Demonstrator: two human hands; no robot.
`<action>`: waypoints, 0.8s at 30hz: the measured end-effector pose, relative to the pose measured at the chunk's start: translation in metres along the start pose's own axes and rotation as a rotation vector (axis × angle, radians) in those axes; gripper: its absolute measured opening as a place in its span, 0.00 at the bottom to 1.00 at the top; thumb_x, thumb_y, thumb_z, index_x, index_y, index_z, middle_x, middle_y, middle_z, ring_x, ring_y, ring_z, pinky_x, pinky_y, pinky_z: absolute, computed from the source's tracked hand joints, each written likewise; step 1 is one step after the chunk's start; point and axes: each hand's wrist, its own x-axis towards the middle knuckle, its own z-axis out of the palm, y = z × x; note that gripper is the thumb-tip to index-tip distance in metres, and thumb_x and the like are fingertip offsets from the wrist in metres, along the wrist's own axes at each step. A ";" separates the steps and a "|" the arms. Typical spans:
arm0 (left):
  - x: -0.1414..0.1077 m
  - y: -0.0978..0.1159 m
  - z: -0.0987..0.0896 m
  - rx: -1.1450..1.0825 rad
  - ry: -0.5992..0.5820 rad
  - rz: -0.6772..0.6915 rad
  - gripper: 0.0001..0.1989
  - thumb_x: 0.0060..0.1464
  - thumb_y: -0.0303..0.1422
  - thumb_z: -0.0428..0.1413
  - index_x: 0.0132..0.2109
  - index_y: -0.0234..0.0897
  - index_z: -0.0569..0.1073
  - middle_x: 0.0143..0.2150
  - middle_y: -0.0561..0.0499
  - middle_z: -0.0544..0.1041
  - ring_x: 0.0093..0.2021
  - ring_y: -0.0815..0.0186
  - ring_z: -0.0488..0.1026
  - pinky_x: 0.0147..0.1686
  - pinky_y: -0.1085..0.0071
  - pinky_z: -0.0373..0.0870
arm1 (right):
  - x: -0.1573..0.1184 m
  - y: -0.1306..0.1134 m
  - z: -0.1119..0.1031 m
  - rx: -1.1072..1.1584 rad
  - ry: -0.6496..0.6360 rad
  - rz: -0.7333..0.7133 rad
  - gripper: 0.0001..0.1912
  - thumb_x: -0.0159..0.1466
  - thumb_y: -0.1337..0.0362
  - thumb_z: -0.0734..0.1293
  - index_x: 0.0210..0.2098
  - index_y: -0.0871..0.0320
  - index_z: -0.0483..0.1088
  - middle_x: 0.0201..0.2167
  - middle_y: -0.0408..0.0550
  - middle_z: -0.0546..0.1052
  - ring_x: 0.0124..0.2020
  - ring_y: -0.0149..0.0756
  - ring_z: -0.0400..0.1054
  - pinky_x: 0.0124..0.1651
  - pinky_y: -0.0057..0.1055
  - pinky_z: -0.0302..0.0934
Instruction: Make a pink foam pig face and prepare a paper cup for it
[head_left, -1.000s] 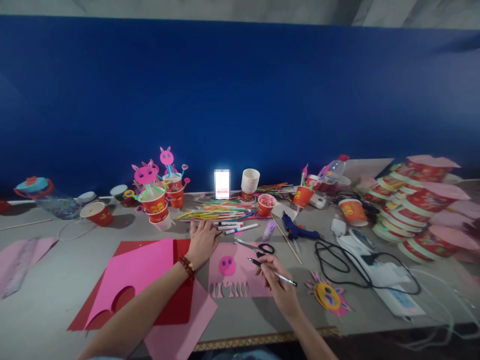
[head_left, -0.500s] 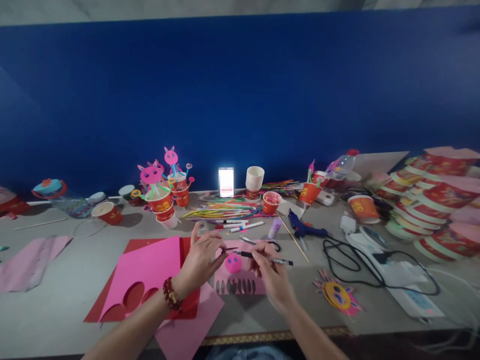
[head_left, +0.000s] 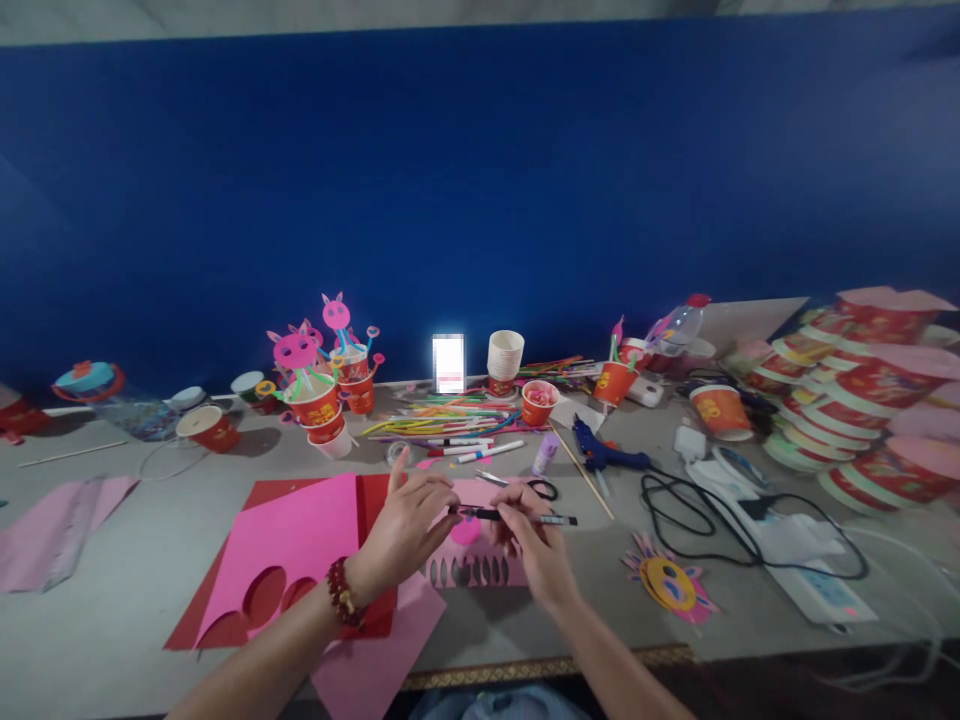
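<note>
My right hand [head_left: 536, 535] pinches a black pen [head_left: 553, 520] whose tip points left. My left hand [head_left: 412, 515], with a beaded bracelet at the wrist, has its thumb and forefinger closed at the pen's tip end; a small dark piece seems to be between them, too small to name. Beneath the hands lies a light pink sheet [head_left: 442, 548] with a row of dark oval cut-outs. A round bright pink piece [head_left: 466, 531] on that sheet is partly covered by the pen. Scissors [head_left: 543, 489] lie just behind my right hand.
Red and pink paper [head_left: 300, 540] lies at the left. Decorated cups [head_left: 315, 400], pipe cleaners [head_left: 442, 415] and a lit screen [head_left: 448, 364] stand behind. A blue glue gun [head_left: 609, 455], its black cable and stacked cups [head_left: 862, 390] are at the right.
The pen's tip end and my left fingertips have come together, closing the small gap between them. My hands now cover more of the round pink piece. The whole view has shifted slightly.
</note>
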 end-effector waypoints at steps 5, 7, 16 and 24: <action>-0.003 0.003 -0.006 -0.070 -0.113 0.019 0.08 0.65 0.34 0.50 0.46 0.39 0.72 0.41 0.49 0.78 0.45 0.61 0.72 0.61 0.53 0.54 | -0.008 -0.003 0.002 -0.010 -0.019 0.013 0.12 0.64 0.53 0.66 0.34 0.56 0.70 0.17 0.38 0.69 0.16 0.28 0.60 0.19 0.23 0.51; -0.007 0.004 -0.009 -0.166 -0.256 0.014 0.10 0.66 0.36 0.48 0.47 0.38 0.72 0.40 0.48 0.77 0.42 0.62 0.72 0.49 0.65 0.66 | -0.015 -0.003 0.002 -0.032 -0.069 0.033 0.13 0.63 0.52 0.66 0.31 0.56 0.71 0.16 0.38 0.69 0.16 0.28 0.60 0.19 0.23 0.51; -0.037 0.032 -0.014 -0.436 -0.520 -0.233 0.06 0.62 0.31 0.50 0.42 0.41 0.72 0.39 0.53 0.77 0.36 0.67 0.71 0.37 0.75 0.64 | -0.041 0.013 0.006 -0.225 -0.029 -0.159 0.27 0.69 0.48 0.57 0.24 0.56 0.75 0.22 0.49 0.75 0.24 0.36 0.67 0.27 0.31 0.60; -0.037 0.053 -0.010 -0.464 -0.504 -0.375 0.05 0.62 0.32 0.49 0.38 0.40 0.69 0.37 0.51 0.76 0.36 0.65 0.70 0.36 0.73 0.63 | -0.043 0.014 0.024 -0.044 0.182 -0.132 0.28 0.69 0.46 0.54 0.17 0.51 0.50 0.15 0.40 0.55 0.19 0.35 0.52 0.23 0.34 0.51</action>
